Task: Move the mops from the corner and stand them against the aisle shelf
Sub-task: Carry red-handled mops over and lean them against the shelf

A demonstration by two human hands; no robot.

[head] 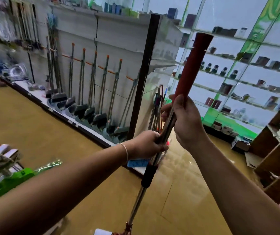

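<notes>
I hold one mop [192, 65] upright in front of me. It has a long red handle grip on top, a steel pole and a dark collar lower down. My right hand [186, 122] grips the pole just under the red grip. Lower on the steel pole, my left hand [146, 144] is wrapped around it. The mop's head is mostly cut off at the bottom edge. Several more mop poles [157, 112] lean in the corner beyond my hands, beside the end of the aisle shelf [141, 92].
Brooms [91, 92] stand in a row along the aisle shelf on the left. Glass shelves [237, 78] with mugs fill the back right. Wooden shelving [278, 146] stands at right. A blue brush [137, 162] lies on the shelf base. The floor is tan tile.
</notes>
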